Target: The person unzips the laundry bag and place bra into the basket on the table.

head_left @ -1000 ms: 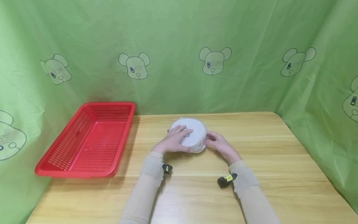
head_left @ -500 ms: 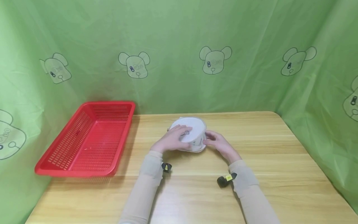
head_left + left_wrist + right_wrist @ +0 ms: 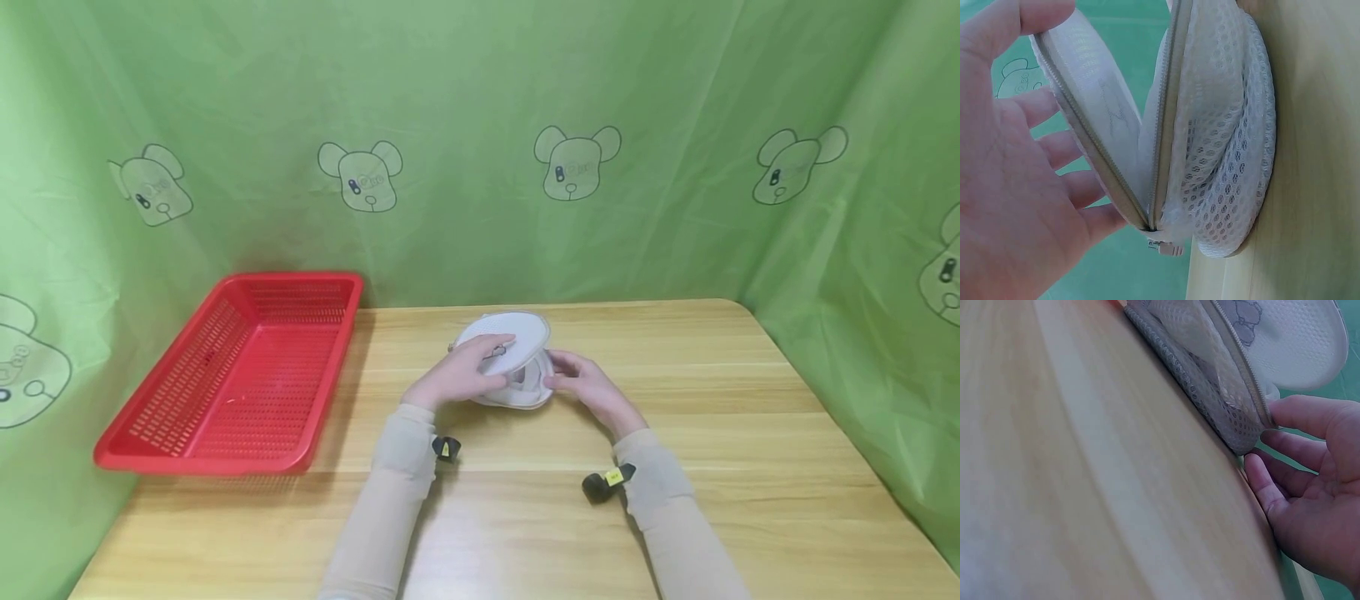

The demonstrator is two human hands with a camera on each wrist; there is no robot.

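Observation:
A round white mesh laundry bag [image 3: 521, 394] sits near the table's far middle. Its zippered lid [image 3: 525, 327] is tilted up, with a gap facing the person. My left hand [image 3: 459, 377] grips the lid's edge; in the left wrist view the thumb lies over the zipper edge and the fingers are behind the lid. A pale zipper pull [image 3: 1169, 249] hangs where the two zipper rows meet. At the bag's right side, my right hand [image 3: 592, 390] holds the lower part by its rim, fingertips at the zipper edge and the base in the right wrist view.
A red plastic basket [image 3: 318, 417] with perforated walls stands at the left of the wooden table [image 3: 750, 467]. Green curtains [image 3: 465, 100] with bear-head prints enclose the back and sides.
The lid has risen away from the bag's lower part, lifted by my left hand, and the gap at the front has widened. My right hand has stayed at the bag's right side.

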